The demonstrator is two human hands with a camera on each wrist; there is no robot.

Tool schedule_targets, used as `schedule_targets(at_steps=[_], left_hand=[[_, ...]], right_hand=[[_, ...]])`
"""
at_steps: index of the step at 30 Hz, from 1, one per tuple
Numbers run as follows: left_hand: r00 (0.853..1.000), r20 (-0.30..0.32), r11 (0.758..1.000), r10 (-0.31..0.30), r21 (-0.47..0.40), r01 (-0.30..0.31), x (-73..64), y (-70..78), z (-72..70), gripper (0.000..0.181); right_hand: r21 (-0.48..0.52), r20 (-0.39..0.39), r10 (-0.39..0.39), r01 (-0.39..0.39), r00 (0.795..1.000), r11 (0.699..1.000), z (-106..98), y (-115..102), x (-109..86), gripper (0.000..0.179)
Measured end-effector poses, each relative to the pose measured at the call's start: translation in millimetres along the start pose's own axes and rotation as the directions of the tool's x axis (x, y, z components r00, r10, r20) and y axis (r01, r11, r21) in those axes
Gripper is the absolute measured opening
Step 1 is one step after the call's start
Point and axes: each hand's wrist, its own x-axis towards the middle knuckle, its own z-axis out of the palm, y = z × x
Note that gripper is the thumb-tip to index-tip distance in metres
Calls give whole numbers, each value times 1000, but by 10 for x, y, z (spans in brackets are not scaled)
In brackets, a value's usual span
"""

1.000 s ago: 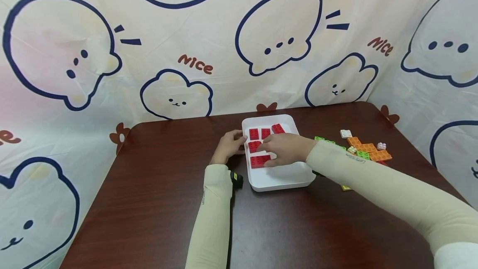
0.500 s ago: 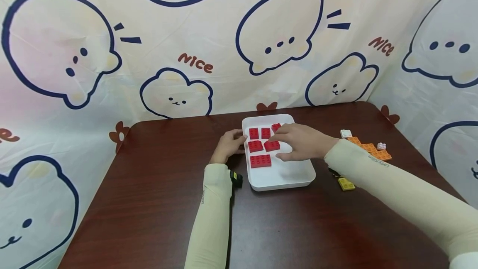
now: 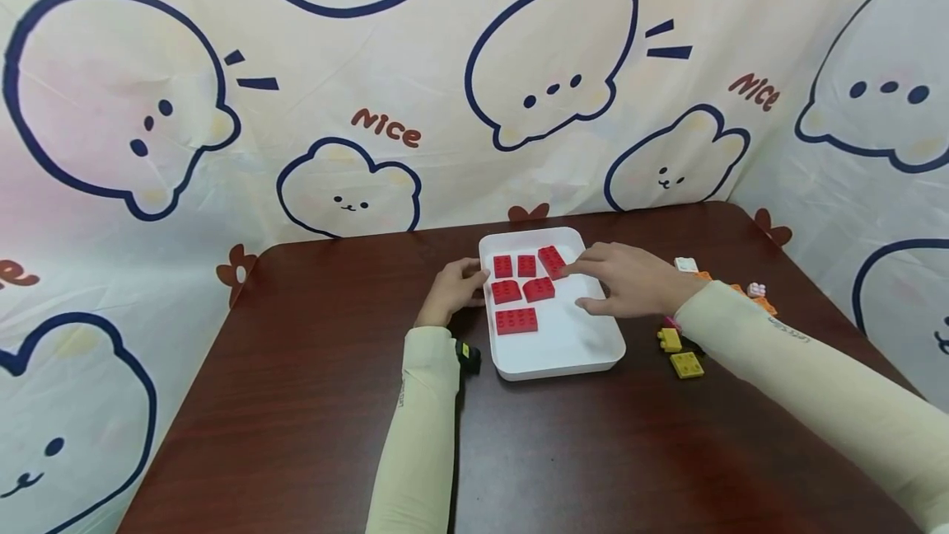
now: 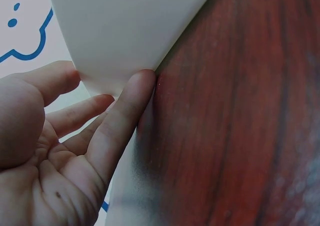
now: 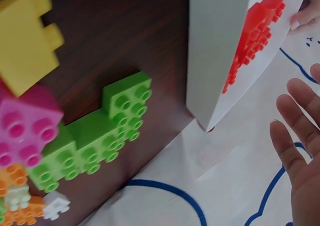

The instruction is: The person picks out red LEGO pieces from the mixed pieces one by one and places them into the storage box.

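My left hand [image 3: 452, 291] holds the left side of a white tray [image 3: 559, 357], its thumb at the rim and its fingers against the outer wall. That wall of the tray [image 4: 120, 30] fills the top of the left wrist view. Several red toy bricks lie in rows inside, among them a long one [image 3: 516, 321] nearest me. My right hand [image 3: 630, 278] hovers over the tray's right side with fingers spread and nothing held. One fingertip is by a slanted red brick [image 3: 550, 260] at the back right; whether they touch I cannot tell.
Right of the tray lie loose bricks: yellow [image 3: 687, 365], white [image 3: 685, 264] and orange ones. The right wrist view also has green bricks [image 5: 92, 131] and a pink one [image 5: 30, 126]. A patterned cloth [image 3: 445, 64] hangs behind the dark table [image 3: 296, 402].
My right hand has drawn back to the right from the red bricks, uncovering those in the middle row and the slanted one. The left hand and the tray stay where they were.
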Motion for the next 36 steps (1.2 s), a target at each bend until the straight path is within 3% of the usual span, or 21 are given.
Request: schedule_targets(at_steps=[10,23,36], left_hand=[[1000,8,1000,1,-5,-1,-7,8,-2,53],[1000,4,1000,-2,-2,2,-1,2,-2,53],[1000,-3,1000,-4,8,4,-11,11,3,54]], right_hand=[[23,-37,63,-62,997,998,19,184,-199,58],[17,3,170,-170,985,985,-36,387,-454,58],[8,-8,201,-201,980,980,-35,553,-717,53]])
